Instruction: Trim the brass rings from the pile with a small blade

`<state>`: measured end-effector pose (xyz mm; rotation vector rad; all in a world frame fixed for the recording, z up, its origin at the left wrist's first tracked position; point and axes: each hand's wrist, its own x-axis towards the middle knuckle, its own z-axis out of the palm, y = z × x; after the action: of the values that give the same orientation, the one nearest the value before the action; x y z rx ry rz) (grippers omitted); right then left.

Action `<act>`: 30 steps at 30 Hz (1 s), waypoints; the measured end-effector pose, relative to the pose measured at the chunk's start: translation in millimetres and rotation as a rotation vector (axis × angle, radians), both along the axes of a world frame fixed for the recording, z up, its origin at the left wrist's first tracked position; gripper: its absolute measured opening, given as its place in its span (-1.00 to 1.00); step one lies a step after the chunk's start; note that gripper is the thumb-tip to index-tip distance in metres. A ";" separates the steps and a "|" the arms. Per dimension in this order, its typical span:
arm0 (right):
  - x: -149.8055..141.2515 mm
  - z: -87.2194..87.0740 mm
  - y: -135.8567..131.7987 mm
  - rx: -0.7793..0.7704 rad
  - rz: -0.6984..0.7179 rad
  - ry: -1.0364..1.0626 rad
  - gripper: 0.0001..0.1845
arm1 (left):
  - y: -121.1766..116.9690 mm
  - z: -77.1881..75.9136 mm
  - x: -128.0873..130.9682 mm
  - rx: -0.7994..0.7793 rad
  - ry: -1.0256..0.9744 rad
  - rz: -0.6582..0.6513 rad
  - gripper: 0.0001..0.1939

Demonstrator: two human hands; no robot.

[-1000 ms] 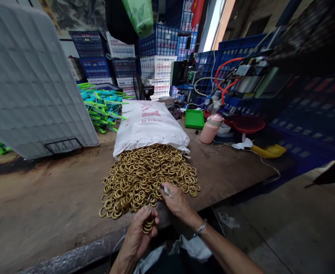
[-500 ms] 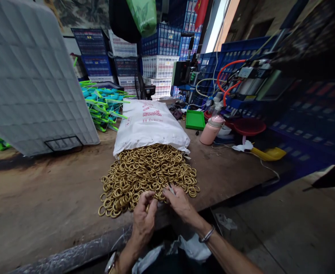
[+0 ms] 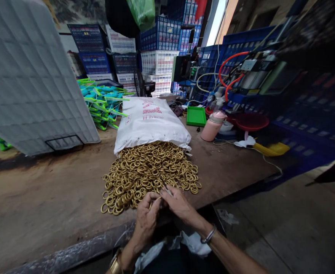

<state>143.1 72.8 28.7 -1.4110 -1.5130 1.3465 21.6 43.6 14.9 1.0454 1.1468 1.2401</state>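
Note:
A pile of gold-coloured rings [image 3: 140, 173] spills from the mouth of a white sack [image 3: 153, 127] onto the table. At the near edge of the pile, my left hand [image 3: 147, 217] pinches a gold ring [image 3: 158, 198] between thumb and forefinger, its far side partly hidden by the fingers. Close against it, my right hand [image 3: 180, 205] is closed around a slim tool with a dark tip and a pale body [image 3: 168, 189]. The tool looks like a small blade, but its exact kind is unclear. The fingertips of both hands nearly meet at the ring.
A grey padded panel [image 3: 42, 83] leans at the left beside bright green and blue plastic pieces [image 3: 104, 101]. To the right stand a green tray [image 3: 196, 116], a pink bottle [image 3: 212, 127], a red dish [image 3: 253, 122] and a machine with orange hoses [image 3: 249, 72]. Stacked crates [image 3: 159, 62] rise behind.
My right hand has moved left, bringing the tool closer to my left hand. A ring now shows between my left fingertips. The view has shifted slightly.

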 end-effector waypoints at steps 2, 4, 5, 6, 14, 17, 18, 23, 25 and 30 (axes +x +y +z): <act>-0.7 -1.1 0.4 0.020 0.032 0.003 -0.74 | -1.1 -0.9 0.7 -0.117 -0.081 -0.013 -0.81; -1.5 -3.7 1.3 0.028 0.047 -0.020 -0.73 | -2.6 -2.0 0.0 -0.212 -0.127 -0.037 -0.76; -1.8 -5.2 1.8 0.031 0.050 -0.031 -0.73 | -3.4 -2.5 -0.6 -0.244 -0.147 -0.048 -0.74; -2.0 -6.8 2.3 0.032 0.054 -0.033 -0.73 | -4.0 -3.0 -1.2 -0.264 -0.168 -0.058 -0.72; -3.7 -8.8 2.8 -0.003 0.062 0.013 -0.70 | -5.7 -1.7 -4.3 -0.288 -0.351 -0.132 -0.68; -3.1 -10.7 4.4 0.042 0.023 -0.068 -0.71 | -6.8 -2.1 -3.8 -0.288 -0.393 -0.132 -0.70; -2.4 -11.9 4.8 0.075 0.010 -0.119 -0.72 | -7.2 -2.7 -3.6 -0.290 -0.403 -0.123 -0.71; 2.1 -18.6 0.5 0.242 0.072 -0.385 -0.77 | -7.1 -5.3 -4.1 -0.309 -0.426 -0.078 -0.71; 2.7 -19.8 -3.3 0.281 0.142 -0.464 -0.83 | -6.4 -5.6 -4.7 -0.317 -0.406 -0.073 -0.69; 1.1 -20.0 -8.2 0.326 0.231 -0.596 -0.82 | -6.3 -10.7 -5.7 -0.302 -0.312 -0.062 -0.66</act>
<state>144.2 64.7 8.7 -1.5276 -2.2221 0.7671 15.9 37.3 4.1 0.6316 1.0117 1.0952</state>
